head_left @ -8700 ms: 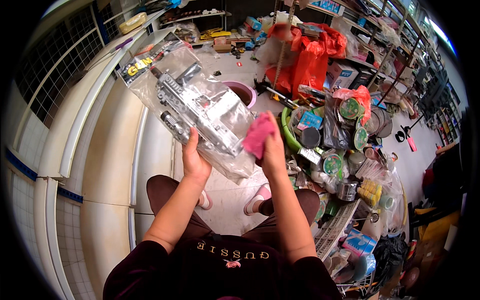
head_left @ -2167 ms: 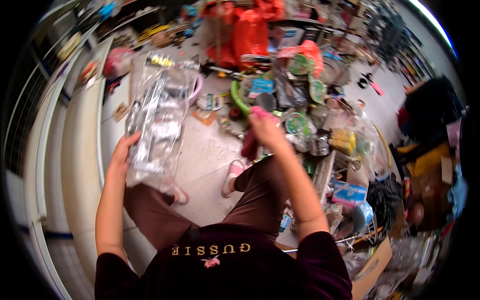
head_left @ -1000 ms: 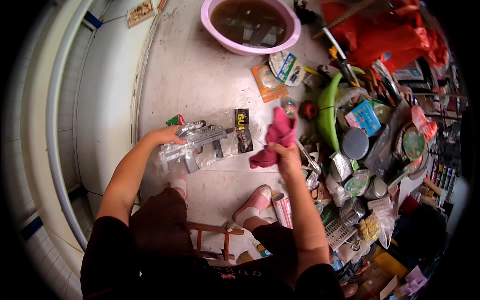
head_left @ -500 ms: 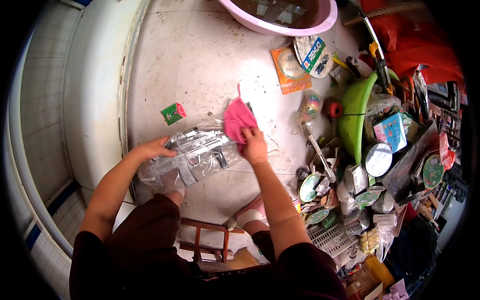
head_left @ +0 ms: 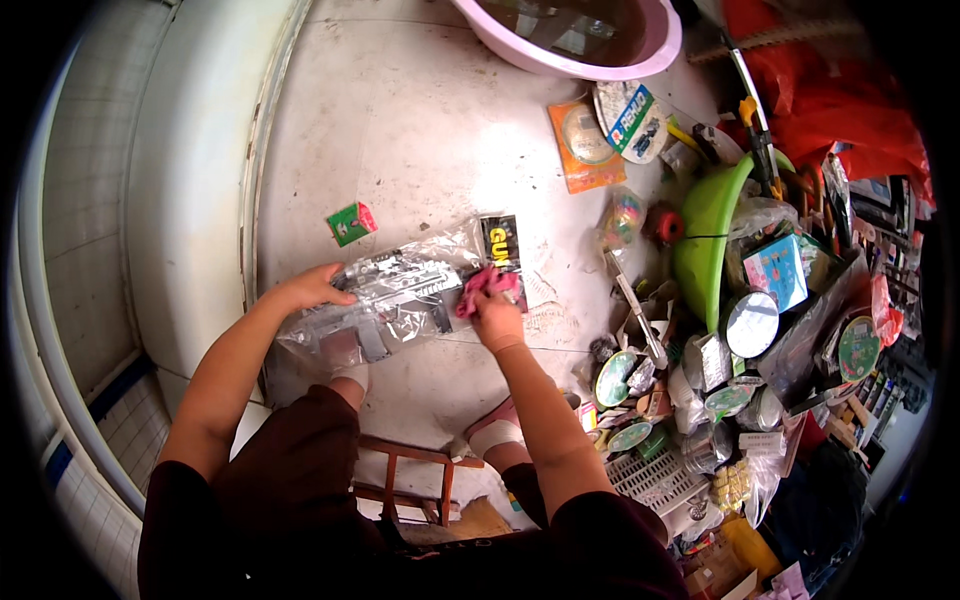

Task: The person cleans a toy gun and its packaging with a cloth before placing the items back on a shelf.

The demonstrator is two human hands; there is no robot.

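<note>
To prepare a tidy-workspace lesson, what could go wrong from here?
The clear bag around the grey toy gun might wrinkle or tear where the right hand presses the pink cloth. The right forearm could knock the white slotted basket beside it. If bumped, the pink basin could splash murky water onto the orange packet nearby.

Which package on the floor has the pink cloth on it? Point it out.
The large clear bag with the black header card: the right hand holds the pink cloth on it. The green packet and the orange packet lie apart from it.
</note>
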